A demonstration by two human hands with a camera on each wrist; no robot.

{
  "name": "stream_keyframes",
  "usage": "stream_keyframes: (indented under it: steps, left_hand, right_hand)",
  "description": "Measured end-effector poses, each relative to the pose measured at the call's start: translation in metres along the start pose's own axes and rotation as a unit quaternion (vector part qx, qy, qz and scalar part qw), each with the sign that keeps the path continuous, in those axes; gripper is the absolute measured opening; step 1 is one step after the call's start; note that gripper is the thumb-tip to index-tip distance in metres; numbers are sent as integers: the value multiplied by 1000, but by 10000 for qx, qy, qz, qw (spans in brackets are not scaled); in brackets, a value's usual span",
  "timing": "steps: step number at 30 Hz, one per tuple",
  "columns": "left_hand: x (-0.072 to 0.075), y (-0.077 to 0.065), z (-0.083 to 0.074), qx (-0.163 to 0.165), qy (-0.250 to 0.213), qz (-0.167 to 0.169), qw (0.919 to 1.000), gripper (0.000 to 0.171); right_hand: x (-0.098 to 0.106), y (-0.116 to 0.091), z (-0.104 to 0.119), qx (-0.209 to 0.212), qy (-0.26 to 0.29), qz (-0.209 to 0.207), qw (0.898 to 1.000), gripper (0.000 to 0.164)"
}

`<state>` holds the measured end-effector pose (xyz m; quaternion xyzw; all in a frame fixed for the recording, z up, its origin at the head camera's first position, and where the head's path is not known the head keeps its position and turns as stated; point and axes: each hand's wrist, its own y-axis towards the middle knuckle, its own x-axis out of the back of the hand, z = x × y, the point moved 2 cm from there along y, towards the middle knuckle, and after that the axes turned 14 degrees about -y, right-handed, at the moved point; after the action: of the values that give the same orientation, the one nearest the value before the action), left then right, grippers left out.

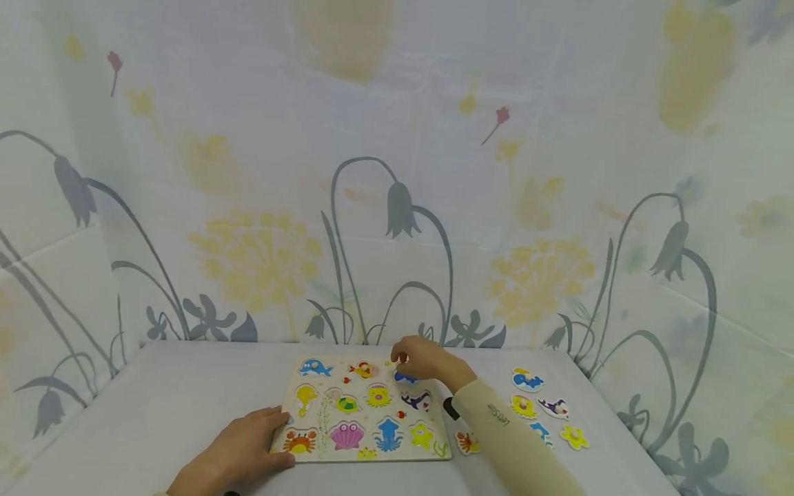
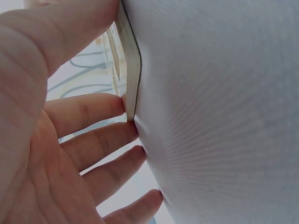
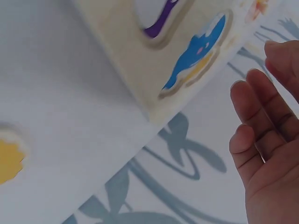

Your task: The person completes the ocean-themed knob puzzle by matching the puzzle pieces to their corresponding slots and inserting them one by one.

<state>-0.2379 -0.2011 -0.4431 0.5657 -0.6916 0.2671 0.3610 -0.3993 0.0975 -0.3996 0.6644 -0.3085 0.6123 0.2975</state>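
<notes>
A wooden sea-animal puzzle board (image 1: pixel 335 457) lies on the table. My left hand (image 1: pixel 251 441) rests at its left side, thumb by the front corner and fingertips against the edge (image 2: pixel 134 70). My right hand (image 1: pixel 424 359) is over the board's back right corner, its fingers loosely bent with nothing between them in the right wrist view. Nearest to it is the blue dolphin picture (image 3: pixel 198 51), partly covered by the hand in the head view. A whale (image 1: pixel 315 366) and a clownfish (image 1: pixel 364 370) with knobs sit along the back row.
Right of the board lie loose pieces: a dolphin (image 1: pixel 527 379), an octopus (image 1: pixel 523 406), an orca (image 1: pixel 554 408), a squid (image 1: pixel 541 432) and a starfish (image 1: pixel 574 437). A crab piece (image 1: pixel 468 442) lies beside the right sleeve (image 1: pixel 505 430). Behind the table hangs a flower-printed cloth (image 1: pixel 372 275).
</notes>
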Motion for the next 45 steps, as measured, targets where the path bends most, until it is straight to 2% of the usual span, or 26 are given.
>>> stream_keyframes:
  steps: [6, 15, 24, 29, 37, 45]
  left_hand:
    - [-1, 2, -3, 26, -12, 70, 10000, 76]
    - [2, -1, -3, 45, 16, 56, 10000, 76]
    - [1, 2, -2, -125, 17, 30, 9999, 75]
    - [-1, 1, -1, -11, -14, 74, 10000, 74]
    - [0, -2, 1, 165, -130, 175, 9996, 75]
    - [0, -1, -2, 124, -126, 137, 9997, 75]
  right_hand:
    - [0, -27, -20, -247, -57, 8, 9997, 17]
    - [-8, -56, -45, -403, -89, -2, 9991, 15]
    - [-6, -91, -72, -526, -260, -241, 9980, 15]
    - [-3, -104, -87, -496, -314, -358, 9976, 14]
    - [-9, -115, -115, -964, 188, -412, 9943, 14]
    - [-15, -133, -147, -1739, 418, -238, 9836, 21]
